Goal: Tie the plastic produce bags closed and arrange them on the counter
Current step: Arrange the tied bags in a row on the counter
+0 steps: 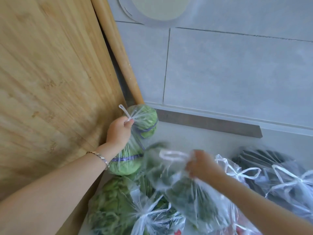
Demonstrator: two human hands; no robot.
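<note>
My left hand (118,131) pinches the knotted top of a clear bag of pale green cabbages (135,143), which leans in the corner by the wooden board. My right hand (200,165), blurred by motion, grips the gathered neck of another clear bag of dark leafy greens (183,192), its white handle loop sticking out to the left. A tied bag of lettuce (111,206) lies at the bottom, and a tied bag of dark produce (286,187) sits at the right.
A large wooden board (50,82) leans at the left, with a wooden rolling pin (116,48) behind it. Grey wall tiles (237,68) rise at the back above the pale counter (211,138). Something red (177,232) shows at the bottom edge.
</note>
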